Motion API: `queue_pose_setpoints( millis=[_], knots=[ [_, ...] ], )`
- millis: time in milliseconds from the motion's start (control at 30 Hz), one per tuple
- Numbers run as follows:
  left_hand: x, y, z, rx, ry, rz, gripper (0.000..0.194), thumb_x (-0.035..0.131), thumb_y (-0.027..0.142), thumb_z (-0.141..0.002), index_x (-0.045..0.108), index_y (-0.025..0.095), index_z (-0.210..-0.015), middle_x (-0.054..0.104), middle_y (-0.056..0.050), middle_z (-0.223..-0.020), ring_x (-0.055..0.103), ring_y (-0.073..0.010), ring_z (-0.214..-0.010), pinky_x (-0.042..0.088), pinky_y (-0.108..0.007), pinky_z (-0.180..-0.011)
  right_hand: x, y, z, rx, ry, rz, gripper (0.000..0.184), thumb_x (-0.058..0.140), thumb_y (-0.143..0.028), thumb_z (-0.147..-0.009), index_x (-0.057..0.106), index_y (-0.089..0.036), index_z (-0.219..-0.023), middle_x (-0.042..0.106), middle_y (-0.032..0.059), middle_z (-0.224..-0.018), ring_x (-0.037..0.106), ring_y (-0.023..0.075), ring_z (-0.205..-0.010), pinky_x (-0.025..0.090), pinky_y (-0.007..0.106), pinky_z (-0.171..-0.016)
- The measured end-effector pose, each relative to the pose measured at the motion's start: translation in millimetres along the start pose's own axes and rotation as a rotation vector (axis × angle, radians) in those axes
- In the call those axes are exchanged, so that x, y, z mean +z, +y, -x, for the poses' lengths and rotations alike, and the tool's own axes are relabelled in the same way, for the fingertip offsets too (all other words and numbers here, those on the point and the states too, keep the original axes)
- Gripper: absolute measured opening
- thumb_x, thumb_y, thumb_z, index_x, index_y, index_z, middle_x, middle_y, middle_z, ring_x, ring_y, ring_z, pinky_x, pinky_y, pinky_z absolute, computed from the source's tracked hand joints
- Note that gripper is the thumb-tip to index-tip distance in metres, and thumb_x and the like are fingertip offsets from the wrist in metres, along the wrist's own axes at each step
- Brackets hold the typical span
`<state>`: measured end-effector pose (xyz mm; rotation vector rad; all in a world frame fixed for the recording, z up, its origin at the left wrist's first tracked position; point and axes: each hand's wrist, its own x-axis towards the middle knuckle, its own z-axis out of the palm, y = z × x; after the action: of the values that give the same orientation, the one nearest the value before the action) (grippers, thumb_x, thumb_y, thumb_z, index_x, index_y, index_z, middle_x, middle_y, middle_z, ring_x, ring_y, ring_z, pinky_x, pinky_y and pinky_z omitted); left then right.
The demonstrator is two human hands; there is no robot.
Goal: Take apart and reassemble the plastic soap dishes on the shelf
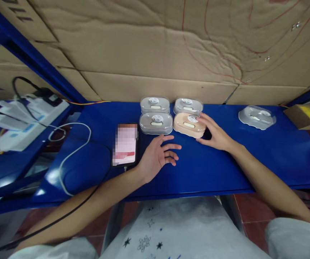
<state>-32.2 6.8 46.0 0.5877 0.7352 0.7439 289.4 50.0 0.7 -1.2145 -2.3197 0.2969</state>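
Apparently aligning peach box [185, 126], mid-frame: my right hand [217, 136], parted, spans its right end; left hand [155, 157] spread. Lifting needs pinching.

The left forearm [112, 192] slanted inward and forward, its grip [160, 156] loosely unfurled, the thumb uppermost and the fingers spread and softly bent toward the right. The right forearm [265, 183] angled in from the other side, its grip [214, 135] reaching leftward, thumb parted widely from the fingers.
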Motion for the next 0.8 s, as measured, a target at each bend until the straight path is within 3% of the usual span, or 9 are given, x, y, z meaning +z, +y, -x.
queue_pose_setpoints(
  millis=[100,200,267,333,433,500,633,800],
  knots=[
    [-0.7,1.0,0.8,0.012,-0.020,-0.030,0.040,0.040,0.039,-0.107,0.056,0.013,-0.132,0.074,-0.014,-0.105,0.068,-0.0195,-0.070,0.056,-0.030,-0.058,-4.0,-0.9,-1.2,0.023,-0.050,0.021,0.093,0.074,-0.059,-0.093,0.027,-0.038,-0.169,0.022,0.0086,-0.180,0.029,0.0412,-0.163,0.033,0.069,-0.128],
    [-1.8,0.7,0.3,0.009,-0.033,-0.057,0.038,0.045,0.038,-0.104,0.058,0.013,-0.130,0.073,-0.014,-0.106,0.068,-0.0197,-0.071,0.056,-0.030,-0.058,-24.7,10.0,-0.5,0.056,-0.050,0.053,0.093,0.069,-0.062,-0.095,0.025,-0.032,-0.171,0.021,0.0105,-0.181,0.026,0.0387,-0.165,0.031,0.065,-0.130],
    [-2.4,0.1,-0.3,0.005,-0.035,-0.070,0.038,0.048,0.038,-0.103,0.059,0.013,-0.129,0.072,-0.013,-0.106,0.067,-0.0198,-0.071,0.056,-0.031,-0.059,-48.3,25.4,4.8,0.199,0.019,0.152,0.085,0.060,-0.062,-0.100,0.026,-0.027,-0.170,0.027,0.0119,-0.179,0.028,0.0328,-0.165,0.028,0.057,-0.132],
    [-3.0,-0.9,-0.4,-0.001,-0.045,-0.080,0.037,0.051,0.039,-0.101,0.060,0.014,-0.128,0.072,-0.013,-0.105,0.067,-0.0195,-0.072,0.055,-0.031,-0.058,-74.1,43.9,15.3,0.470,0.093,0.352,0.076,0.047,-0.061,-0.106,0.027,-0.024,-0.169,0.033,0.0132,-0.176,0.030,0.0263,-0.164,0.028,0.048,-0.131],
    [-4.5,-2.7,0.1,-0.012,-0.080,-0.098,0.036,0.053,0.040,-0.100,0.061,0.015,-0.125,0.072,-0.012,-0.104,0.066,-0.0192,-0.072,0.055,-0.030,-0.059,-103.8,65.9,35.1,0.705,0.100,0.464,0.079,0.043,-0.059,-0.108,0.031,-0.007,-0.166,0.025,0.0315,-0.174,0.022,0.0382,-0.164,0.023,0.058,-0.125],
    [-5.7,-4.1,0.1,-0.016,-0.102,-0.116,0.035,0.055,0.040,-0.099,0.061,0.015,-0.123,0.071,-0.011,-0.104,0.067,-0.0190,-0.074,0.055,-0.030,-0.059,-113.7,70.9,44.8,0.792,0.050,0.492,0.082,0.044,-0.058,-0.107,0.032,-0.002,-0.166,0.023,0.0378,-0.172,0.022,0.0462,-0.162,0.023,0.063,-0.120],
    [-7.8,-6.3,-1.2,-0.025,-0.131,-0.159,0.034,0.059,0.041,-0.097,0.062,0.016,-0.121,0.071,-0.010,-0.103,0.067,-0.0185,-0.076,0.055,-0.029,-0.061,-118.4,56.2,47.5,0.852,-0.094,0.530,0.082,0.054,-0.055,-0.104,0.031,-0.012,-0.169,0.028,0.0308,-0.173,0.026,0.0496,-0.157,0.026,0.062,-0.113],
    [-9.8,-7.8,-3.3,-0.053,-0.148,-0.218,0.032,0.063,0.042,-0.095,0.065,0.016,-0.115,0.072,-0.009,-0.101,0.067,-0.0175,-0.075,0.054,-0.028,-0.060,-113.7,20.3,43.7,0.814,-0.274,0.521,0.091,0.077,-0.055,-0.087,0.040,-0.026,-0.165,0.042,0.0241,-0.165,0.038,0.0500,-0.146,0.035,0.058,-0.106]
  ],
)
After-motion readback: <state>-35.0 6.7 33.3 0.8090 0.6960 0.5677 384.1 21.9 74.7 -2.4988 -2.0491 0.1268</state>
